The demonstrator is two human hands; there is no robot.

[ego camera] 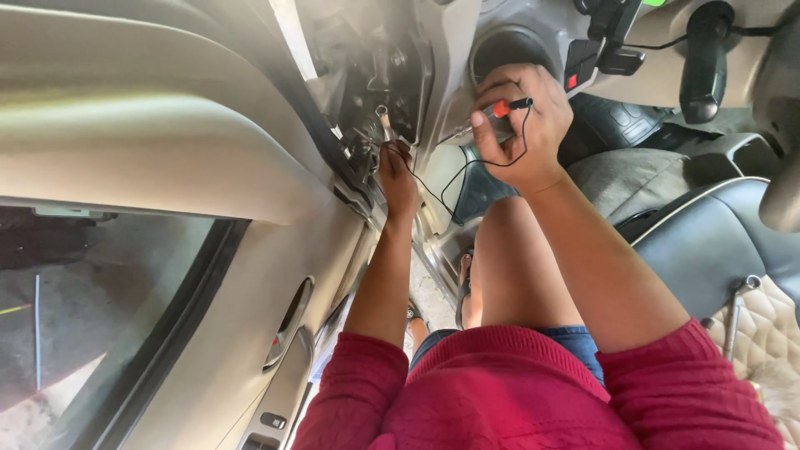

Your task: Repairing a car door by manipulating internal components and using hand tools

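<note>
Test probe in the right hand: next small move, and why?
Probably bring the probe down left toward the opening beside the door hinge. The right hand holds it up by the dash, clear of any contact, while the left hand is already at the opening with the black wire slack between them. Which point it should touch is too blurred to tell.

A long metal wrench (733, 321) lies on the quilted tan seat cushion (762, 342), near its left edge
</note>
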